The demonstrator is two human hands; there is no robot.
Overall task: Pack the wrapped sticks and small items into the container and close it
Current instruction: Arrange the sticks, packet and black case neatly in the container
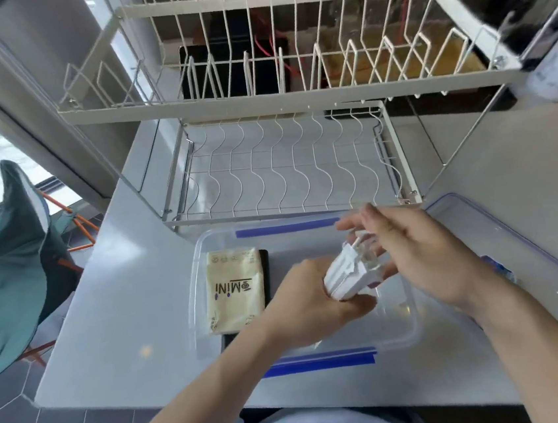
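Over the clear container (pixel 400 333) on the surface, both hands are holding the bundle of wrapped sticks (pixel 349 272), left hand (pixel 310 306) fingers curled beneath, right hand (pixel 423 251) steadying; lowering it right of the beige packet (pixel 236 290) seems next.

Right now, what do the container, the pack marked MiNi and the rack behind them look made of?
Container: clear, glossy plastic, since the counter shows through its walls; blue strips on two rims.
MiNi pack: cream soft film or paper wrap with printed lettering; which one is unclear.
Rack: thin wire and flat bars, probably metal with a matte white coating.
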